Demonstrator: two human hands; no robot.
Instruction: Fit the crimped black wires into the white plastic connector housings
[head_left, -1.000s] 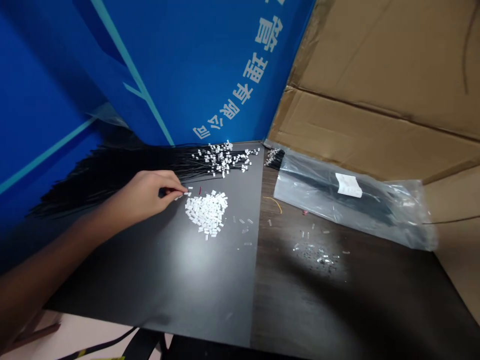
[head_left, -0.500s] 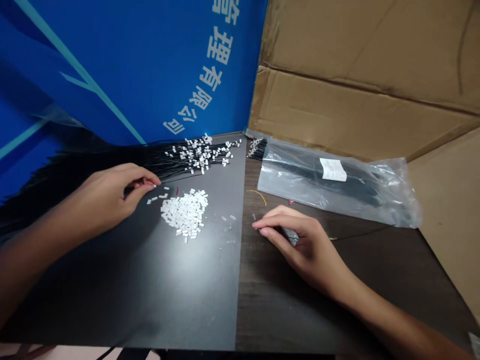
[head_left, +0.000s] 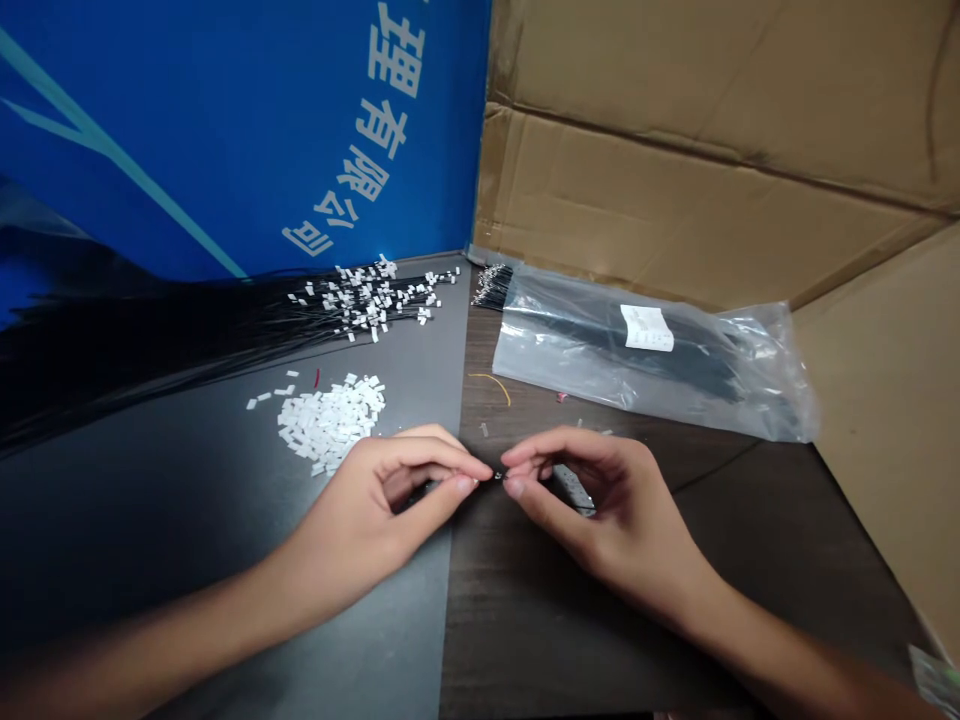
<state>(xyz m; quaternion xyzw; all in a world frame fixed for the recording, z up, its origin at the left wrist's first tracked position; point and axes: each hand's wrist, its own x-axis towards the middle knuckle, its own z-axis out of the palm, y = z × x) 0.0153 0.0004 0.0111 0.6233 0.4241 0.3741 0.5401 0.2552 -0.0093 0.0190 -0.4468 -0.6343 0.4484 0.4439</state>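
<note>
My left hand is pinched closed on a small white connector housing, mostly hidden by the thumb and fingertip. Facing it, almost touching, my right hand pinches a thin black wire. A tiny metallic tip shows between the two sets of fingertips. The wire runs back under the right palm and out to the right over the dark table. A pile of loose white connector housings lies behind my left hand, with a few pieces apart at its left.
Behind the pile lies a bundle of black wires with white connector ends. A clear plastic bag of black wires sits at the back right. A yellow wire scrap and a red one lie nearby. Blue panel and cardboard stand behind.
My left hand has moved right from beside the housing pile to my right hand, carrying a white housing. The right hand stays near its place, still pinching the wire. The view has shifted slightly.
</note>
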